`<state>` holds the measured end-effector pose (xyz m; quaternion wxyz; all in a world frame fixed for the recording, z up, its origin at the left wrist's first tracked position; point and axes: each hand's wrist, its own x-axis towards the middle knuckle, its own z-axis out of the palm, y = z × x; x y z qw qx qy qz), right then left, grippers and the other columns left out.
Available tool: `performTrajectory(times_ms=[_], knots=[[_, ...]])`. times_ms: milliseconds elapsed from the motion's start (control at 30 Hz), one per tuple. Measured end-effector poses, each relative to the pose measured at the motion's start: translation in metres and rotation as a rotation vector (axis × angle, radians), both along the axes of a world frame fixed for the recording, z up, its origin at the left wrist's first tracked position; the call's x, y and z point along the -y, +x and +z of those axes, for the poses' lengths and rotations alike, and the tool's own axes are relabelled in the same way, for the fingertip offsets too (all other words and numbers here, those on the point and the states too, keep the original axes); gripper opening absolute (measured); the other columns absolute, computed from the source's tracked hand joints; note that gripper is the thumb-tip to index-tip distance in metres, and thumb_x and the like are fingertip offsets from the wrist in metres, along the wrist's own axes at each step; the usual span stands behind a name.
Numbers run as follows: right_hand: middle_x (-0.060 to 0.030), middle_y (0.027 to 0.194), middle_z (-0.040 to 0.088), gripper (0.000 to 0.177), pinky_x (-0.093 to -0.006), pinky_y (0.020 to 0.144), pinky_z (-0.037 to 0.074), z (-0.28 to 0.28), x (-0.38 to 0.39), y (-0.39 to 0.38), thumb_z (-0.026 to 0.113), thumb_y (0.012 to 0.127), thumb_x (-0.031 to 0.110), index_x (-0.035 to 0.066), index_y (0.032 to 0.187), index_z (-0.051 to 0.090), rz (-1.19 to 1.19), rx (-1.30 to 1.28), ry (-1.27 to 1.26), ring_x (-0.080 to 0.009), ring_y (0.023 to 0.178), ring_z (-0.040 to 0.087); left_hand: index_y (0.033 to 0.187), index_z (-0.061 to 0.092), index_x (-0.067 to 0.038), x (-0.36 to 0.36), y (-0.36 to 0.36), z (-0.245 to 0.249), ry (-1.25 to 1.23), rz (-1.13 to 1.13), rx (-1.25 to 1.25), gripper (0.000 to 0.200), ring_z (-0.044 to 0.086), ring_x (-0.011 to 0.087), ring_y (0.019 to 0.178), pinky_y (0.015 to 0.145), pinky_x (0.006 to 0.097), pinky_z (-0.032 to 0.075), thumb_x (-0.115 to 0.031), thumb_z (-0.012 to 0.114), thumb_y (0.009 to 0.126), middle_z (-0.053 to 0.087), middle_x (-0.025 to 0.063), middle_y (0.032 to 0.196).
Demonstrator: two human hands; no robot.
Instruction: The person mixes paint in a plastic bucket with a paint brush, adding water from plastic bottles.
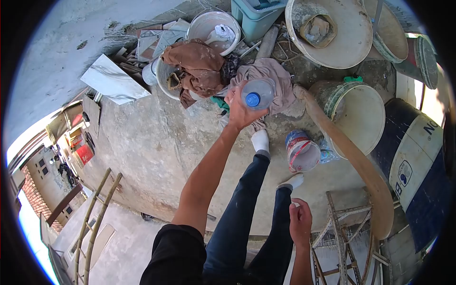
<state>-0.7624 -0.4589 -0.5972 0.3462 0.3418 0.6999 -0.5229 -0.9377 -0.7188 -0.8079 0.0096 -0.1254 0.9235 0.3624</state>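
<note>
My left hand (240,110) is stretched out ahead of me and grips a clear plastic bottle with a blue cap (257,94), held above the concrete floor. My right hand (300,222) hangs low beside my right leg, fingers curled, with a small pale thing at the fingertips that I cannot make out. My legs in dark jeans and white socks (260,140) stand on the floor below the bottle.
Buckets stand around: a small paint pot (301,151), a large white bucket (357,110), a basin (332,29), a rag-filled bucket (192,71). A blue drum (418,161), a wooden plank (354,159), a metal stand (342,232), tiles (114,78) and bamboo poles (95,218) surround me.
</note>
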Motion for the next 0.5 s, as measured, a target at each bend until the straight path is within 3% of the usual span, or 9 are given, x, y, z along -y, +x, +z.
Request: performTrajectory(times_ms=[167,233,267,367,400,500], knots=[[0.0005,0.064,0.048,0.021,-0.0256,0.051,0.036,0.033,0.007,-0.051,0.074,0.087,0.018,0.002,0.090,0.060,0.221,-0.396,0.146,-0.0068,0.056,0.041,0.131,0.049,-0.016,-0.037,0.077,0.064,0.099,-0.402,0.060,0.098,0.043,0.0337,0.120,0.105,0.0521,0.021,-0.042,0.087,0.045,0.058,0.0105,0.120],[-0.0018,0.063,0.048,0.026,-0.0274,0.051,0.039,0.034,0.000,-0.054,0.078,0.083,0.018,0.003,0.082,0.057,0.315,-0.557,0.261,-0.0098,0.055,0.042,0.131,0.049,-0.016,-0.056,0.102,0.092,0.031,-0.525,0.117,0.097,0.044,0.0335,0.119,0.104,0.0535,0.021,-0.044,0.086,0.046,0.060,0.0096,0.118],[-0.0037,0.061,0.050,0.033,-0.0300,0.049,0.041,0.036,-0.005,-0.053,0.080,0.080,0.025,0.004,0.077,0.055,0.393,-0.614,0.324,-0.0157,0.050,0.045,0.131,0.050,-0.015,-0.071,0.114,0.104,0.005,-0.594,0.140,0.097,0.045,0.0334,0.119,0.104,0.0541,0.022,-0.045,0.085,0.047,0.061,0.0092,0.118],[-0.0037,0.060,0.053,0.039,-0.0336,0.049,0.044,0.037,-0.032,-0.030,0.077,0.082,0.037,0.006,0.073,0.054,0.555,-0.581,0.434,-0.0196,0.048,0.051,0.131,0.052,-0.016,-0.109,0.155,0.124,-0.012,-0.723,0.243,0.095,0.046,0.0326,0.117,0.103,0.0555,0.021,-0.047,0.085,0.047,0.062,0.0086,0.119],[-0.0053,0.060,0.057,0.044,-0.0379,0.050,0.047,0.033,-0.045,-0.018,0.072,0.083,0.046,0.008,0.072,0.055,0.622,-0.494,0.476,-0.0243,0.052,0.059,0.131,0.052,-0.016,-0.121,0.166,0.128,-0.019,-0.761,0.264,0.096,0.046,0.0325,0.116,0.103,0.0555,0.021,-0.047,0.085,0.047,0.062,0.0087,0.118],[-0.0076,0.060,0.059,0.045,-0.0402,0.052,0.049,0.027,-0.080,0.014,0.070,0.084,0.047,0.008,0.071,0.054,0.704,-0.505,0.537,-0.0281,0.055,0.063,0.132,0.051,-0.015,-0.150,0.194,0.141,-0.067,-0.851,0.317,0.097,0.048,0.0313,0.114,0.102,0.0547,0.023,-0.047,0.085,0.047,0.064,0.0087,0.115]])
